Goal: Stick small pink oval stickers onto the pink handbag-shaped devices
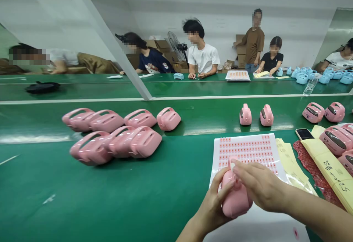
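My left hand (pixel 217 201) wraps round a pink plastic device with a carry handle (pixel 236 201), holding it tilted above a sticker sheet (pixel 245 150). Fingers pressed together, my right hand (pixel 261 185) lies against the upper part of the same device. A small white bit (pixel 233 165) shows at its fingertips; what they pinch, if anything, is too small to make out. Rows of small red-and-pink oval stickers cover the sheet, with gaps in its upper rows. White paper (pixel 264 223) lies under the hands, with one oval mark at its lower right.
Several pink devices (pixel 118 143) cluster at left; others (pixel 245 115) stand farther back and right. Yellow paper (pixel 328 168), red bubble wrap (pixel 311 172) and a phone (pixel 304 134) lie at right. A slanted white post (pixel 110 40) crosses the view. Several people sit beyond the green table (pixel 110 198).
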Tool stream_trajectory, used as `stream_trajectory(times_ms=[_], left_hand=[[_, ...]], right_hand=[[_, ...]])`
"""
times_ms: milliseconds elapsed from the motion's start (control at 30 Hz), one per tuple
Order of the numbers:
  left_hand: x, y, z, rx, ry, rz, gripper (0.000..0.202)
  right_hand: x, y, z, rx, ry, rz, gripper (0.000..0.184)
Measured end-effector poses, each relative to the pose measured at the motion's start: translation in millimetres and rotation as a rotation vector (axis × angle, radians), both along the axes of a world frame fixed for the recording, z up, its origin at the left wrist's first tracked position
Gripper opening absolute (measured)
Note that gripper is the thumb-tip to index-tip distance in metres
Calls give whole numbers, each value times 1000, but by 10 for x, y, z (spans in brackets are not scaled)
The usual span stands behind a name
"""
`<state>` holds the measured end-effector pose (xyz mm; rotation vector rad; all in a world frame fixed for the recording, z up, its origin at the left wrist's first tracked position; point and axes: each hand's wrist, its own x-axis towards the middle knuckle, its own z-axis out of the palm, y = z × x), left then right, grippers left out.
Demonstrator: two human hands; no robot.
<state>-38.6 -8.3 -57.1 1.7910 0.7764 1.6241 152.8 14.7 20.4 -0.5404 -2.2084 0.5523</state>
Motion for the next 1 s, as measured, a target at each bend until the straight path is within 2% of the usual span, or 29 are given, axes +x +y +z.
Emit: stream_trajectory(times_ms=[33, 100, 200, 267, 333, 400, 500, 567, 633, 733, 833, 900, 1000], left_hand=[[-8, -8, -22, 15, 22, -3, 78], [-8, -35, -87, 62, 45, -26, 75], [36, -93, -178, 104, -40, -59, 73], [77, -127, -163, 93, -76, -84, 76], [104, -150, -49, 47, -49, -148, 84], [108, -167, 139, -34, 44, -236, 93], [94, -191, 396, -153, 221, -327, 93], [95, -200, 445, -144, 225, -327, 92], [101, -195, 381, -93, 167, -291, 95], [98, -162, 176, -18, 91, -245, 100], [104, -123, 18, 80, 37, -192, 95], [160, -109, -8, 103, -41, -111, 84], [366, -112, 41, 26, -174, 36, 68]], right_hand=[[16, 44, -10, -26, 6, -22, 49], [39, 175, -33, -175, -4, -31, 53], [49, 380, -106, -512, -95, 130, 59], [42, 446, -172, -672, -118, 175, 61], [35, 441, -224, -727, -124, 96, 62], [36, 389, -250, -708, -161, -10, 63], [47, 304, -256, -721, -227, -97, 65], [56, 272, -268, -778, -221, -129, 64], [67, 258, -301, -850, -168, -160, 61], [91, 250, -389, -948, -51, -213, 56], [121, 235, -482, -1027, 54, -262, 52], [133, 216, -518, -1092, 141, -290, 49], [134, 181, -511, -1175, 338, -313, 44]])
